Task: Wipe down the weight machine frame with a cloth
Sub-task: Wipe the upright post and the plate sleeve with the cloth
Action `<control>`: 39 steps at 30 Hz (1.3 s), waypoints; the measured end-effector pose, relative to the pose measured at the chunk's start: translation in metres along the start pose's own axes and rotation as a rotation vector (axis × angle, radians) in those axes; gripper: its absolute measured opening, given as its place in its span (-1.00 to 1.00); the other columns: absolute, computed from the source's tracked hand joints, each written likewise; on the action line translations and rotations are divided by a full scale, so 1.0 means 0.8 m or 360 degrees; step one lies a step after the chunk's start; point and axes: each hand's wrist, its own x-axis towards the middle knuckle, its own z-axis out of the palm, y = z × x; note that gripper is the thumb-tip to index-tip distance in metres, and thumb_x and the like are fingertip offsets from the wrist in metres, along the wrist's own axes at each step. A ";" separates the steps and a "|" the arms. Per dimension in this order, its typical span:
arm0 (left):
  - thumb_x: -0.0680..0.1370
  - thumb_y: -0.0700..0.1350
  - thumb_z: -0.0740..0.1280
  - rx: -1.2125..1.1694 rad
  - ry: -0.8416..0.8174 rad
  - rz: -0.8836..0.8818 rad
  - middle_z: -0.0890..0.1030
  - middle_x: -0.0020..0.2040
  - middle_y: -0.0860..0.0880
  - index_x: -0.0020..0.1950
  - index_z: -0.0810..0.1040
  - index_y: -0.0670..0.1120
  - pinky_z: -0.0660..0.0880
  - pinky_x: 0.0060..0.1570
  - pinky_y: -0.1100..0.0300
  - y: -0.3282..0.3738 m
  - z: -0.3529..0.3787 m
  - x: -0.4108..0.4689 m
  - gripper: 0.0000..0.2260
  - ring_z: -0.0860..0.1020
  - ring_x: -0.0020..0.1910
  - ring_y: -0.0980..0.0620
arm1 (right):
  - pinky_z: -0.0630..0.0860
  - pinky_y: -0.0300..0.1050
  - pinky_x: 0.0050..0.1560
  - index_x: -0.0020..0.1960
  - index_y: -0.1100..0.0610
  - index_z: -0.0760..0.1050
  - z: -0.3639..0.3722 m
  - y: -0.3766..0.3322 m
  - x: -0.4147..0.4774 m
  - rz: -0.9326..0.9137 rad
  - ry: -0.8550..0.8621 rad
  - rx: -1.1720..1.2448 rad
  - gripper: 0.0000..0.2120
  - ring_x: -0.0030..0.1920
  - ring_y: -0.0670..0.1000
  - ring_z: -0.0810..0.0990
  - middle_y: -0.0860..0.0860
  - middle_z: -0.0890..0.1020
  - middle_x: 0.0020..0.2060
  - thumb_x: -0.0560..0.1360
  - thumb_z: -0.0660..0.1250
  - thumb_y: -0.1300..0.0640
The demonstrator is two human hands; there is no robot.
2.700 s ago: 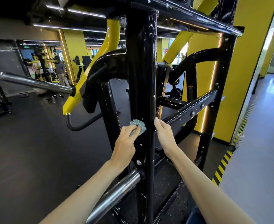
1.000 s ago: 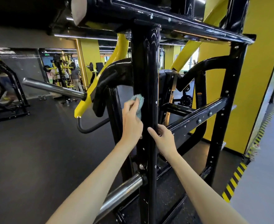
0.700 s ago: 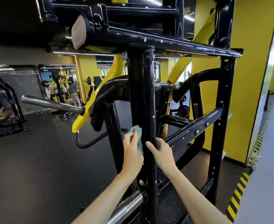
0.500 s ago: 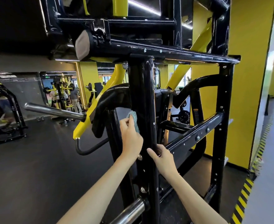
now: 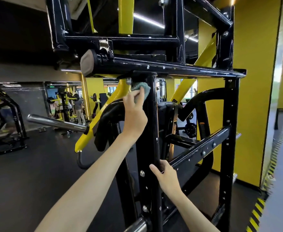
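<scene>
- Up goes the left hand, climbing from mid-height to the very top of the black steel upright post, with the small teal cloth riding along.
- Its fingers are curled, pinching the cloth, which bunches beyond the fingertips against the post's left face, just under the black crossbar.
- The right hand sits lower, wrapped round the post's edge, bracing.
- The cloth looks soft, light and floppy, so it's best kept wadded. The post looks rigid, glossy and probably slick.
</scene>
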 end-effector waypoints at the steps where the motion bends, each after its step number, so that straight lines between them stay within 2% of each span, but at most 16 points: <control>1: 0.49 -0.41 0.07 0.0017 -0.0005 0.0081 0.29 0.18 -0.08 0.40 0.35 -0.33 0.19 0.31 0.31 -0.003 0.000 -0.007 -0.53 0.30 0.14 -0.09 | 0.44 -0.43 0.03 0.33 0.11 0.45 0.000 -0.001 0.000 0.0000 0.0001 0.0014 -0.54 0.10 -0.16 0.56 -0.13 0.61 0.07 0.51 0.36 -0.08; 5: 0.49 -0.34 0.03 0.0029 -0.0032 0.0175 0.29 0.17 -0.07 0.38 0.39 -0.31 0.14 0.35 0.36 -0.007 -0.003 -0.042 -0.54 0.30 0.12 -0.09 | 0.45 -0.36 0.09 0.33 0.13 0.46 0.000 -0.006 0.003 0.0010 0.0015 0.0022 -0.51 0.13 -0.12 0.57 -0.09 0.62 0.10 0.50 0.36 -0.11; 9: 0.49 -0.33 0.06 -0.0038 -0.0184 0.0205 0.32 0.09 -0.07 0.29 0.40 -0.18 0.31 0.22 0.21 -0.013 -0.004 -0.129 -0.61 0.33 0.06 -0.08 | 0.42 -0.38 0.03 0.31 0.13 0.47 -0.003 -0.005 0.000 0.0014 -0.0019 0.0086 -0.54 0.13 -0.13 0.56 -0.11 0.60 0.09 0.50 0.37 -0.08; 12: 0.49 -0.31 0.10 -0.0090 -0.0437 0.0150 0.32 0.09 -0.06 0.24 0.38 -0.15 0.26 0.31 0.28 -0.018 -0.008 -0.217 -0.66 0.34 0.06 -0.06 | 0.42 -0.18 0.27 0.34 0.12 0.46 -0.004 0.003 -0.001 0.0046 -0.0050 0.0207 -0.58 0.23 -0.10 0.51 -0.08 0.57 0.19 0.51 0.38 0.06; 14: 0.49 -0.34 0.20 -0.0080 -0.0602 0.0101 0.35 0.11 -0.06 0.25 0.39 -0.14 0.38 0.21 0.25 -0.020 -0.011 -0.267 -0.66 0.37 0.06 -0.06 | 0.47 -0.08 0.28 0.32 0.09 0.49 -0.003 0.010 -0.003 0.0020 -0.0081 0.0280 -0.58 0.19 -0.10 0.57 -0.06 0.63 0.15 0.47 0.37 0.24; 16: 0.45 -0.40 0.30 -0.0067 -0.0725 -0.0004 0.37 0.13 -0.06 0.26 0.40 -0.15 0.44 0.16 0.20 -0.018 -0.013 -0.310 -0.59 0.39 0.06 -0.06 | 0.51 -0.20 0.18 0.32 0.09 0.50 -0.004 0.015 -0.008 -0.0022 -0.0131 0.0360 -0.46 0.13 -0.15 0.59 -0.08 0.65 0.10 0.40 0.30 0.43; 18: 0.41 -0.45 0.28 -0.0138 -0.0785 -0.0188 0.35 0.15 -0.04 0.27 0.40 -0.17 0.35 0.28 0.26 -0.010 -0.018 -0.340 -0.54 0.39 0.12 -0.02 | 0.46 -0.35 0.15 0.35 0.08 0.47 -0.005 0.021 -0.019 -0.0038 -0.0098 0.0396 -0.38 0.16 -0.23 0.55 -0.13 0.62 0.13 0.37 0.21 0.51; 21: 0.41 -0.50 0.18 -0.0320 -0.0640 -0.0693 0.34 0.13 0.03 0.24 0.41 -0.14 0.31 0.27 0.34 0.016 -0.019 -0.343 -0.54 0.38 0.14 0.17 | 0.41 -0.35 0.18 0.32 0.05 0.48 0.004 0.042 -0.039 0.0008 0.0084 0.0272 -0.45 0.20 -0.17 0.50 -0.10 0.57 0.17 0.42 0.20 0.46; 23: 0.41 -0.51 0.15 -0.0372 -0.0472 -0.1081 0.35 0.10 0.06 0.21 0.42 -0.14 0.35 0.19 0.37 0.035 -0.014 -0.334 -0.55 0.38 0.13 0.26 | 0.43 -0.31 0.10 0.26 0.06 0.49 0.009 0.061 -0.050 0.0100 0.0144 0.0216 -0.55 0.14 -0.08 0.51 -0.06 0.58 0.09 0.45 0.24 0.40; 25: 0.42 -0.51 0.15 -0.0385 -0.0370 -0.1336 0.37 0.10 0.07 0.22 0.43 -0.17 0.35 0.17 0.42 0.053 -0.013 -0.337 -0.56 0.38 0.12 0.32 | 0.45 -0.32 0.01 0.19 0.04 0.48 0.009 0.074 -0.055 0.0164 0.0089 0.0188 -0.64 0.04 -0.06 0.53 -0.05 0.58 -0.02 0.47 0.27 0.36; 27: 0.48 -0.48 0.18 -0.0372 -0.0384 -0.1410 0.36 0.11 0.12 0.27 0.42 -0.18 0.36 0.22 0.39 0.070 -0.014 -0.353 -0.59 0.38 0.13 0.32 | 0.43 -0.39 -0.03 0.18 0.02 0.47 0.008 0.078 -0.057 0.0136 0.0003 0.0149 -0.69 -0.01 -0.12 0.53 -0.09 0.58 -0.06 0.51 0.29 0.30; 29: 0.56 -0.40 0.20 -0.0353 -0.0369 -0.1425 0.36 0.10 0.15 0.30 0.43 -0.18 0.38 0.22 0.36 0.073 -0.012 -0.357 -0.67 0.41 0.12 0.29 | 0.45 -0.35 0.03 0.21 0.01 0.46 0.009 0.075 -0.056 0.0069 -0.0012 0.0163 -0.73 0.00 -0.18 0.53 -0.10 0.58 -0.02 0.54 0.31 0.20; 30: 0.58 -0.37 0.20 -0.0333 -0.0332 -0.1459 0.38 0.07 0.11 0.29 0.45 -0.19 0.40 0.17 0.34 0.066 -0.008 -0.350 -0.70 0.43 0.07 0.24 | 0.46 -0.32 0.05 0.22 0.01 0.45 0.010 0.072 -0.054 0.0035 0.0002 0.0183 -0.74 0.01 -0.18 0.53 -0.10 0.56 0.01 0.54 0.32 0.15; 33: 0.58 -0.38 0.18 -0.0246 -0.0339 -0.1633 0.38 -0.02 -0.02 0.18 0.52 -0.24 0.41 -0.07 0.34 0.043 -0.002 -0.323 -0.78 0.42 -0.15 0.14 | 0.41 -0.44 -0.06 0.18 -0.04 0.40 0.016 0.065 -0.050 -0.0019 0.0050 0.0196 -0.72 -0.04 -0.18 0.50 -0.10 0.53 -0.01 0.52 0.38 0.07; 36: 0.59 -0.38 0.16 -0.0201 -0.0425 -0.1521 0.37 -0.11 -0.01 0.09 0.50 -0.26 0.38 -0.21 0.45 0.068 -0.012 -0.326 -0.83 0.41 -0.21 0.20 | 0.41 -0.38 -0.10 0.12 -0.07 0.40 0.022 0.069 -0.049 -0.0069 0.0126 0.0172 -0.74 -0.07 -0.16 0.51 -0.06 0.55 -0.05 0.50 0.41 0.09; 39: 0.64 -0.31 0.13 -0.0286 -0.0393 -0.1481 0.37 -0.19 0.04 -0.02 0.40 -0.32 0.37 -0.28 0.46 0.105 -0.017 -0.336 -0.89 0.43 -0.27 0.33 | 0.49 -0.23 -0.01 0.12 -0.06 0.41 0.027 0.076 -0.048 -0.0062 0.0166 0.0213 -0.74 -0.02 -0.08 0.54 -0.06 0.56 -0.03 0.50 0.40 0.10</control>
